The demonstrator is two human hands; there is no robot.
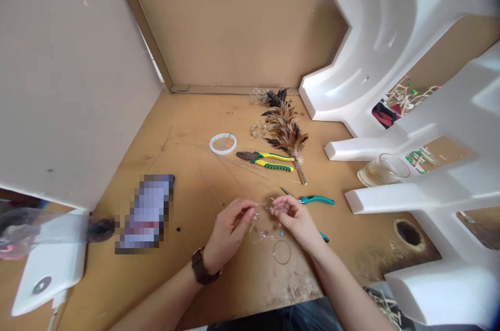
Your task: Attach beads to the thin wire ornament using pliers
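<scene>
My left hand (230,227) pinches a strand of thin clear wire between thumb and fingertips. On the other side my right hand (294,220) has its fingers closed on the same piece, a loop of beaded wire (269,235) with small clear and blue beads hanging between both hands. Just below the loop lies a thin gold-coloured ring (282,252). Teal-handled pliers (318,199) lie beyond my right hand, partly hidden by it. Farther off are yellow-and-green pliers (273,161) and a white ring (223,144) with fine strands trailing near it.
A brown feather bundle (287,122) lies at the back, beside coiled beaded wire (258,130). A phone (146,212) rests at left, near a white device (54,263). White moulded frames (371,200) border the right side, where a glass (380,170) stands near a hole (409,232) in the table.
</scene>
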